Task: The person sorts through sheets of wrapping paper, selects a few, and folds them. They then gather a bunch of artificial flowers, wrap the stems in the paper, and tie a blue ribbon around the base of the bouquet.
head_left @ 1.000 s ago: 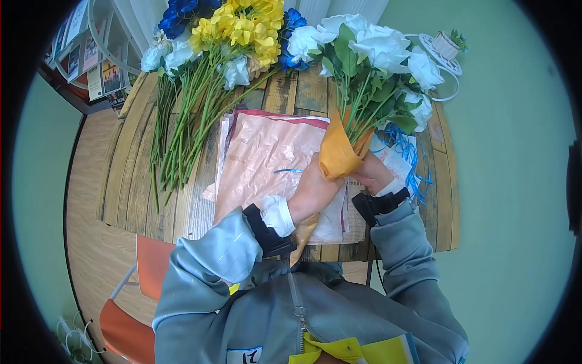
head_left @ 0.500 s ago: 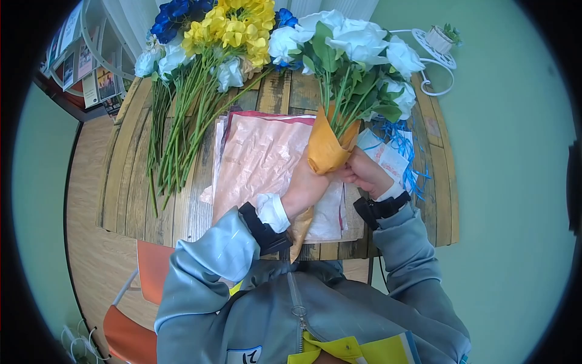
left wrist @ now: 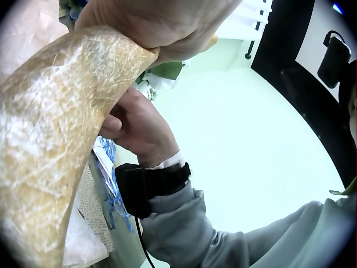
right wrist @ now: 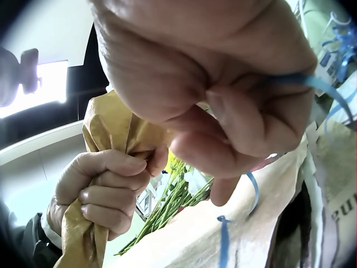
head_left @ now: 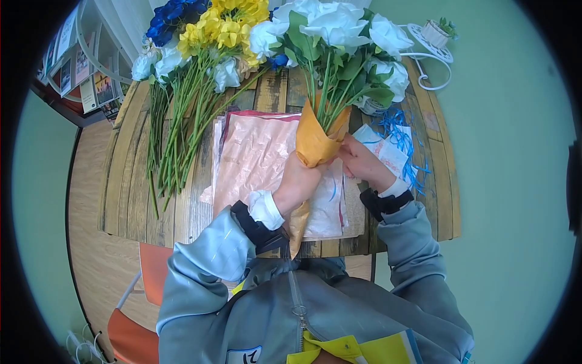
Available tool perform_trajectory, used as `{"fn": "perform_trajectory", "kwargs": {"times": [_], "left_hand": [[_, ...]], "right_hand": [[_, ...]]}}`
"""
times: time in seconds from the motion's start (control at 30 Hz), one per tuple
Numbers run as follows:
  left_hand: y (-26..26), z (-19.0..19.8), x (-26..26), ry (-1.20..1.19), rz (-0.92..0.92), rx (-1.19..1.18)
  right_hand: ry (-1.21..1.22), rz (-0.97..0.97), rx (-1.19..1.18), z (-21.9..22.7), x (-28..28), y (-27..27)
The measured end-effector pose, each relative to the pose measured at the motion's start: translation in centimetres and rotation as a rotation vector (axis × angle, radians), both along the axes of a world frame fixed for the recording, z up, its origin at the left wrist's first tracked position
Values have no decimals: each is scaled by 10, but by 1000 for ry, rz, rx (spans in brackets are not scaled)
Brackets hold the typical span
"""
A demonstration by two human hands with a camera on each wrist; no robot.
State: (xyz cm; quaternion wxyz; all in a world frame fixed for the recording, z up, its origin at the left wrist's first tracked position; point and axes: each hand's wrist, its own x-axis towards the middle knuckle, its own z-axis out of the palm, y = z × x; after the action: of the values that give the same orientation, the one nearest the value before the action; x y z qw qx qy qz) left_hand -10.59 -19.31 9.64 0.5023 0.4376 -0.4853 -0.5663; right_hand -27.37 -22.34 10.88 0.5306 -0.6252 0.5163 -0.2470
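My left hand (head_left: 299, 184) grips the gathered neck of a brown paper wrap (head_left: 321, 139), its fingers curled round it. Out of the wrap's top rise white artificial roses (head_left: 339, 24) with green stems and leaves, while a twisted tail of paper hangs below the fist. Just right of the neck is my right hand (head_left: 364, 161), fingers bent, with a thin blue ribbon (right wrist: 318, 84) held in them. One loose end of that ribbon dangles over the sheets below. In the right wrist view the right fingertips come right up to the paper beside the left fist.
Pink wrapping sheets (head_left: 254, 151) and newsprint lie stacked under the hands. To the left are long-stemmed yellow flowers (head_left: 221, 27), with blue and white ones. Tangled blue ribbon (head_left: 400, 130) sits on the right over printed cards. A white scroll stand (head_left: 433, 51) holds a small potted plant (head_left: 438, 33).
Both hands and the wrapped bouquet have moved left and slightly away from the body. The right hand has come from partly behind the wrap to its right side.
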Motion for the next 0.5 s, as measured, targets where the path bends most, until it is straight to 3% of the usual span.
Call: {"fn": "perform_trajectory", "kwargs": {"times": [0.17,0.27,0.33,0.37,0.43,0.47,0.5], "left_hand": [[1,2,3,-18,-48,24],[2,0,1,-44,-60,45],[2,-7,-2,-56,-60,66],[2,-13,-4,-83,-66,5],[5,-2,-4,-108,-69,-54],[7,3,-4,-107,-124,60],[9,11,-4,-106,-178,175]], "right_hand": [[206,-50,-67,1,-7,-2],[397,17,-89,3,-9,-8],[474,-34,-454,-4,-7,-9],[475,-34,-455,-15,-9,-13],[232,-31,-488,-27,-5,-22],[234,-29,-488,-33,-5,-20],[-92,-127,-337,-21,12,-10]]}}
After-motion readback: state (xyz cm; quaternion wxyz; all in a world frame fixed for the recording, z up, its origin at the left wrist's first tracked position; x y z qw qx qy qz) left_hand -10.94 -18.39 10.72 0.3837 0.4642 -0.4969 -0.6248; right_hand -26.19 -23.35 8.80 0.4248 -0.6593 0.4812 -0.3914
